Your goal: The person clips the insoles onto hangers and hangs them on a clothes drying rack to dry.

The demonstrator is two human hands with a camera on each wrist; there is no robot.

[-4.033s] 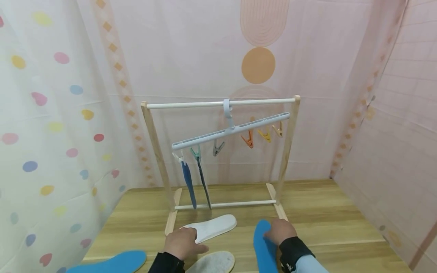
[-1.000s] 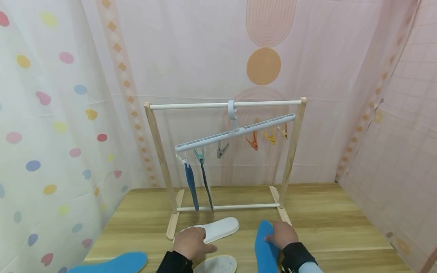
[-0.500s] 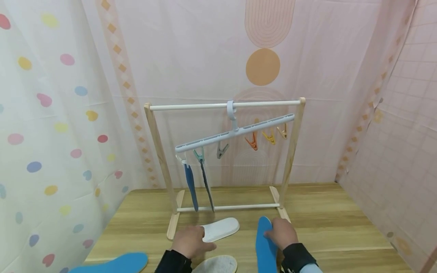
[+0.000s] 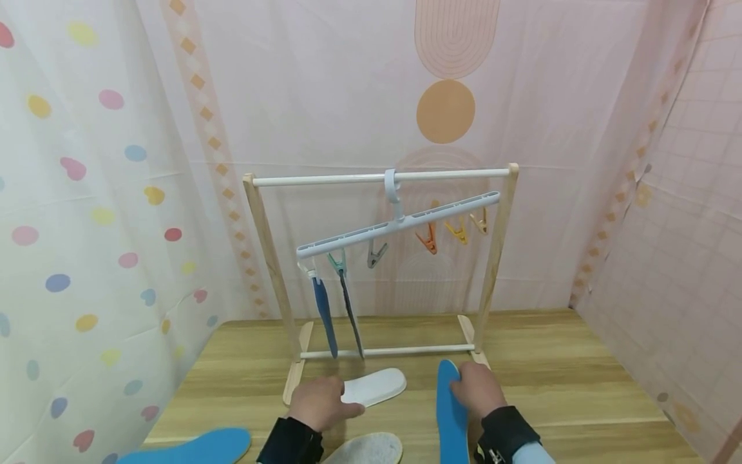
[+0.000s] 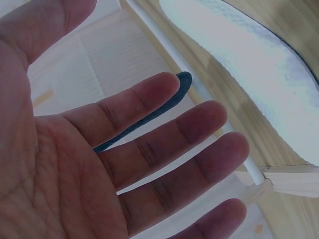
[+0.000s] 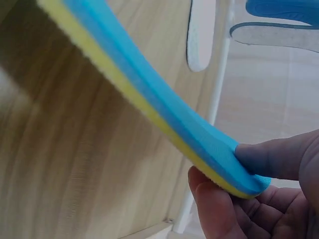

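Observation:
My right hand point(image 4: 480, 388) pinches the far end of a blue insole point(image 4: 452, 415) between thumb and fingers. Seen from the right wrist, the insole slants above the wooden surface and shows its yellow underside edge point(image 6: 144, 107). My left hand point(image 4: 321, 401) holds nothing; its fingers are spread and nearly straight in the left wrist view. Beneath and beyond it lies a white insole point(image 4: 377, 385). A grey-white insole point(image 4: 371, 447) lies nearer, cut off by the bottom of the head view. Another blue insole point(image 4: 194, 446) lies at the front left.
Behind stands a wooden rack with a white top rod point(image 4: 319, 180). A pale hanger point(image 4: 400, 223) hangs tilted from it, left end low. Two insoles, one dark blue point(image 4: 324, 316), hang from its left clips. A grey clip point(image 4: 375, 255) and an orange clip point(image 4: 429, 240) hold nothing.
My right hand has moved slightly forward with the blue insole, which has risen and turned more edge-on. The left hand has shifted only a little. Hanger and clips look the same.

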